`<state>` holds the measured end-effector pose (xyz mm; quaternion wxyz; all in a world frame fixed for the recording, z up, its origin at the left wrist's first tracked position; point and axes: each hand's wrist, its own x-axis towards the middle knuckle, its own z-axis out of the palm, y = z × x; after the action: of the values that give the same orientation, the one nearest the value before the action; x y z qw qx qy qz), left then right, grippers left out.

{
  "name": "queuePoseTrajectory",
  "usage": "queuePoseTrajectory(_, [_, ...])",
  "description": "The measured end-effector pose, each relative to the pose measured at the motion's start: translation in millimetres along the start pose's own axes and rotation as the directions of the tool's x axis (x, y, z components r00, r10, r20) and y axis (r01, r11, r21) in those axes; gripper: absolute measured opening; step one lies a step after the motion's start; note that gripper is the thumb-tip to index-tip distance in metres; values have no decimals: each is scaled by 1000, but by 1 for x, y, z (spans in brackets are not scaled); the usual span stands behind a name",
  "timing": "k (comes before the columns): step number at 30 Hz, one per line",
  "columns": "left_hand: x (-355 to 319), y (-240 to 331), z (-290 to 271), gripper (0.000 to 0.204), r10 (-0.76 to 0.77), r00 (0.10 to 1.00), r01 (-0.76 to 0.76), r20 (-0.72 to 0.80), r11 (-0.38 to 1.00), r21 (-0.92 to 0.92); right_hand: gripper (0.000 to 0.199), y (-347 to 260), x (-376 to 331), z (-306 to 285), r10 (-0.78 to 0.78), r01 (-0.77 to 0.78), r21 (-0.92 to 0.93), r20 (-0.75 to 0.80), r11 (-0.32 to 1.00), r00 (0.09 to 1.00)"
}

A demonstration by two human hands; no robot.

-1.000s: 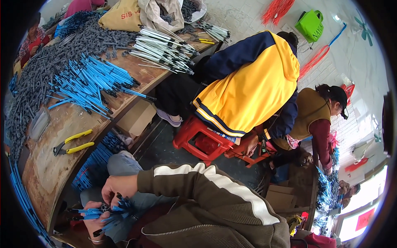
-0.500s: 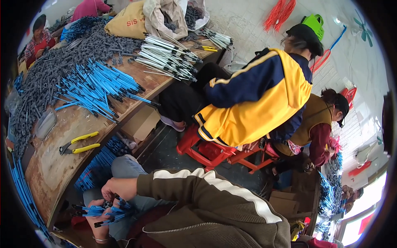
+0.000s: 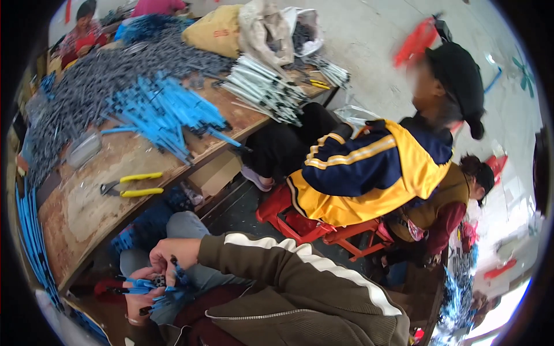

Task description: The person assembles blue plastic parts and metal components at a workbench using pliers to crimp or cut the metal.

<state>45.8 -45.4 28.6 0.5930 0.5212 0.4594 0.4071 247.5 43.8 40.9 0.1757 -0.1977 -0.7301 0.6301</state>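
A bunch of blue rods [image 3: 141, 284] is fanning out around a dark hub [image 3: 158, 280] above the person's lap, just beyond the surface's near edge. The left hand [image 3: 140, 300] is wrapping round the rods; the right hand [image 3: 175, 252] is bending over the hub, its exact grip hidden from me. On the surface [image 3: 75, 225], yellow-handled pliers [image 3: 141, 177] are lying open by that edge, loose blue rods [image 3: 167, 109] are spreading farther along, and white rods [image 3: 262, 86] are resting toward the far corner.
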Motion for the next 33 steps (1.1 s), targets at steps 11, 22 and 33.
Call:
queuePoseTrajectory(11, [19,21,2,44,166,951,-212,260,964,160,46,-11,9,-15,175,-141,-153,239,978,955])
queuePoseTrajectory(22, [31,31,-8,61,397,853,-519,339,582,626,59,5,25,-6,-7,136,-240,472,961,882])
queuePoseTrajectory(33, [22,12,-12,49,208,965,-164,-160,954,250,51,27,14,-6,64,-61,-66,30,996,998])
